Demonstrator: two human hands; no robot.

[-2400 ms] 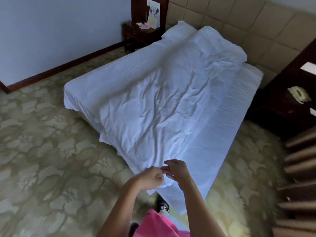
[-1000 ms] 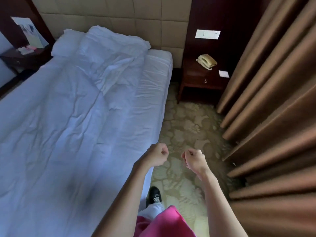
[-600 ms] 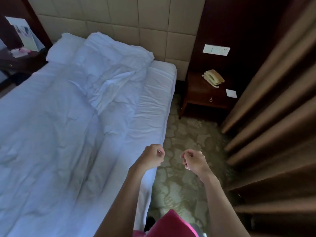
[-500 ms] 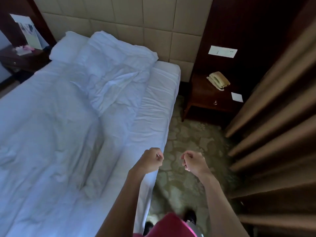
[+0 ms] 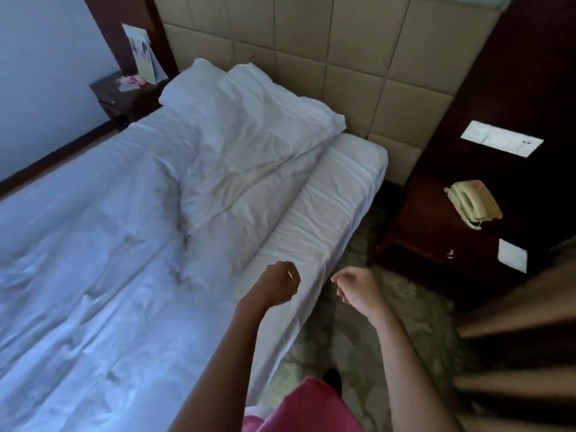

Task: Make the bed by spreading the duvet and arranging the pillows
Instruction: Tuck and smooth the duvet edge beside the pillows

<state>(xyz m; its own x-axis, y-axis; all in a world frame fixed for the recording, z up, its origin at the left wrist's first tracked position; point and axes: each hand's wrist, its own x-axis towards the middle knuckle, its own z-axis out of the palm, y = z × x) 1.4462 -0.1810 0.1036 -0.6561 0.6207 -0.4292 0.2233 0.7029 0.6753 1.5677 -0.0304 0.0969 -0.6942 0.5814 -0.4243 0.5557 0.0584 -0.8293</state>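
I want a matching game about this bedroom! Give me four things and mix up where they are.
Things:
1. telephone
2. pillow
3. duvet
4. left hand

Places:
A. at the head of the bed, partly under the duvet
B. over the near edge of the bed
C. on the dark nightstand by the curtain
D. spread rumpled over the bed

Pairs: 1-C, 2-A, 3-D, 4-B

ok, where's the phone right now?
Head view, right side: the phone sits on the dark nightstand between the bed and the curtains, below the wall switch plate.
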